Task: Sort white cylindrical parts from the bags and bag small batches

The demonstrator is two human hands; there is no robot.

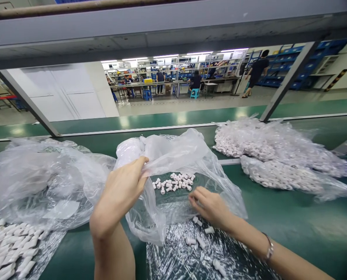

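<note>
My left hand (pixel 127 182) is closed on the upper edge of a clear plastic bag (pixel 176 151), pulling its mouth up and open. Inside the bag lies a small heap of white plastic pipe fittings (pixel 176 181). At the bag's lower lip is my right hand (pixel 208 204), its fingers bent together; what they hold, if anything, is hidden. Several loose white fittings (pixel 201 242) lie below it on a crinkled clear plastic sheet (pixel 173 256).
Full bags of white ring-like parts (pixel 267 151) lie on the right. On the left, a large crumpled bag (pixel 45 179) rests behind a spread of white fittings (pixel 13 249). A grey metal frame (pixel 162 35) crosses overhead. Several people are far behind the green bench (pixel 302 221).
</note>
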